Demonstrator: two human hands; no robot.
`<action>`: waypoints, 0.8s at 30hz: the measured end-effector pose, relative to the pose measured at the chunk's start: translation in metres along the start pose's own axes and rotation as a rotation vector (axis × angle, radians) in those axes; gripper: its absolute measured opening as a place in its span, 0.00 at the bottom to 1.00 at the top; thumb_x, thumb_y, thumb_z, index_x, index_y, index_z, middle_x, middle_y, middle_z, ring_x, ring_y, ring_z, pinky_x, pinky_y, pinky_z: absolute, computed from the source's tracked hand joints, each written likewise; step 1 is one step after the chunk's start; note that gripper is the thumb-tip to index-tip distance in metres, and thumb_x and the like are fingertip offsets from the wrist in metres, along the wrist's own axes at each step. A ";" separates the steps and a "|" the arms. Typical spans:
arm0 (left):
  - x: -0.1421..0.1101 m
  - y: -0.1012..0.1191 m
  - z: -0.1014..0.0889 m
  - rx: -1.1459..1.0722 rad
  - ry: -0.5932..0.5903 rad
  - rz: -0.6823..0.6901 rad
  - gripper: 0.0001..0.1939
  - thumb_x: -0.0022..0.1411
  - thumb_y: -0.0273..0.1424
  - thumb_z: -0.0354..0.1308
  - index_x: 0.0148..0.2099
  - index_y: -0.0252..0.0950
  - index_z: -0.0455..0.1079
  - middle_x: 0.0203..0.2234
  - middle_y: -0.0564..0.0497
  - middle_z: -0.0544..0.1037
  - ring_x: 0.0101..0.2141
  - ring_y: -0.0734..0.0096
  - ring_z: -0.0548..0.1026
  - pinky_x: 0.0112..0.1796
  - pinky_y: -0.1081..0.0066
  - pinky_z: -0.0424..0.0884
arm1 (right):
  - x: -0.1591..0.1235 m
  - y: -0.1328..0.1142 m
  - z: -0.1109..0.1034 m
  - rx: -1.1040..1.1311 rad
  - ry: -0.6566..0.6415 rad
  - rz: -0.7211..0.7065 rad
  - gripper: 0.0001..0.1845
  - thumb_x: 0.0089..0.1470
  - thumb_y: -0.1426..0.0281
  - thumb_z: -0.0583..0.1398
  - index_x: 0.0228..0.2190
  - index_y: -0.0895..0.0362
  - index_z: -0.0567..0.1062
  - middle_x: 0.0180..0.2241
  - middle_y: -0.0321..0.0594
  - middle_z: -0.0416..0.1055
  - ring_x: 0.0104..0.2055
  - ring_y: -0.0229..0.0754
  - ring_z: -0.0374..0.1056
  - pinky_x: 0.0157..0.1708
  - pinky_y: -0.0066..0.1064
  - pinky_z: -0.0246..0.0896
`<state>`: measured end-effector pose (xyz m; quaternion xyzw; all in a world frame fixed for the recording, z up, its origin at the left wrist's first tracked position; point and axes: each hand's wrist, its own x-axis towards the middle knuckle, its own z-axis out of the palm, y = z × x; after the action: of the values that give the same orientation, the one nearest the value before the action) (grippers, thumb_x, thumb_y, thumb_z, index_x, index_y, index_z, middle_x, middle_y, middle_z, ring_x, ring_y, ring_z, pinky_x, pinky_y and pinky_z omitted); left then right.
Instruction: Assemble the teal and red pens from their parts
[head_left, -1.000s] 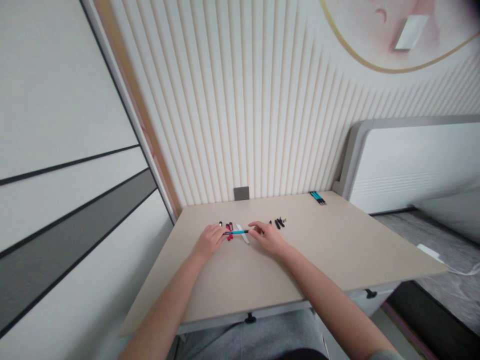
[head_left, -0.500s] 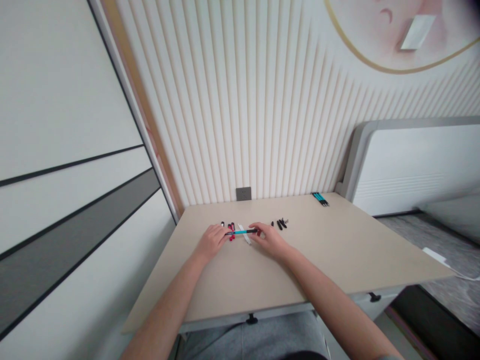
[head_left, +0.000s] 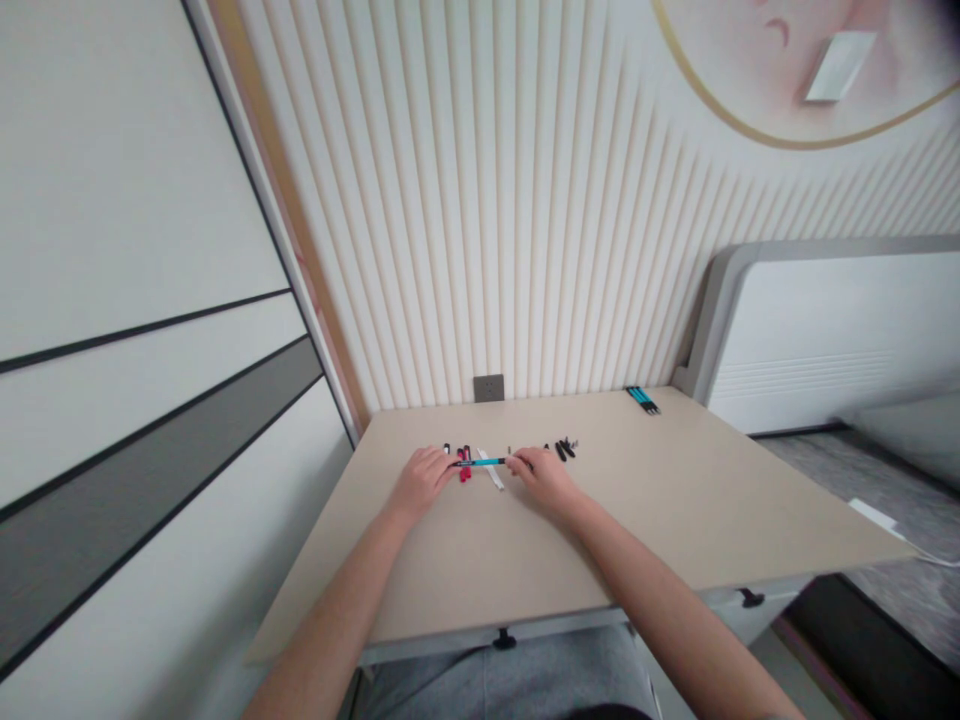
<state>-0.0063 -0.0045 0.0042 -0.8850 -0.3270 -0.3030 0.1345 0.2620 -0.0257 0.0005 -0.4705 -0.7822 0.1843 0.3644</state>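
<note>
The right hand (head_left: 547,480) shows the clearest change: half a second ago its thumb and fingers arched around a longer stretch of black at the right end of the blue-and-black pen (head_left: 487,462), and now they are gathered more tightly there, with only a short black length visible beyond the blue. The left hand (head_left: 422,485) keeps much the same pose at the other end. The view itself has shifted only slightly. My reading is that the handling centres on the pen's right end while the left hand steadies it, though the detail there is too small to tell whether any part has turned or slid.

As for the grip, both hands are clamped on the pen. The left fingers are together over its dark left end; the right thumb and fingertips are pinched close at the opposite end, with little gap visible. How firmly either one presses, I cannot tell.

The pen lies nearly level across the lower middle of the frame, between the hands and over the surface (head_left: 600,540). Behind and below it, in the picture, are red pieces (head_left: 464,474) near the left fingers and a white strip (head_left: 493,474) slanting under its line. Small black pieces (head_left: 564,449) lie just beyond the right hand, and more blue-and-black pens (head_left: 643,400) sit together toward the right, near the wall.
</note>
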 end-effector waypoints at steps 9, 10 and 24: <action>-0.001 -0.001 -0.001 -0.006 0.001 -0.013 0.13 0.70 0.37 0.47 0.42 0.36 0.70 0.30 0.48 0.75 0.34 0.65 0.71 0.37 0.66 0.64 | 0.000 -0.002 -0.002 0.099 0.064 -0.036 0.11 0.56 0.66 0.60 0.39 0.56 0.77 0.35 0.41 0.76 0.34 0.40 0.68 0.35 0.29 0.58; -0.001 -0.001 -0.001 -0.009 0.001 -0.014 0.13 0.70 0.37 0.47 0.42 0.36 0.70 0.30 0.48 0.75 0.34 0.65 0.71 0.37 0.66 0.65 | 0.001 -0.002 -0.002 0.095 0.049 -0.044 0.09 0.57 0.66 0.59 0.37 0.56 0.77 0.33 0.40 0.76 0.33 0.40 0.68 0.35 0.29 0.58; -0.001 -0.004 0.001 0.004 -0.010 0.016 0.12 0.70 0.36 0.48 0.42 0.36 0.69 0.30 0.48 0.75 0.34 0.65 0.71 0.37 0.66 0.65 | 0.006 0.009 -0.005 -0.020 0.078 -0.056 0.17 0.63 0.63 0.52 0.40 0.55 0.78 0.38 0.44 0.77 0.39 0.43 0.71 0.40 0.31 0.60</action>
<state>-0.0088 -0.0016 0.0034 -0.8888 -0.3213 -0.2968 0.1370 0.2695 -0.0164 0.0008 -0.4589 -0.7821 0.1476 0.3949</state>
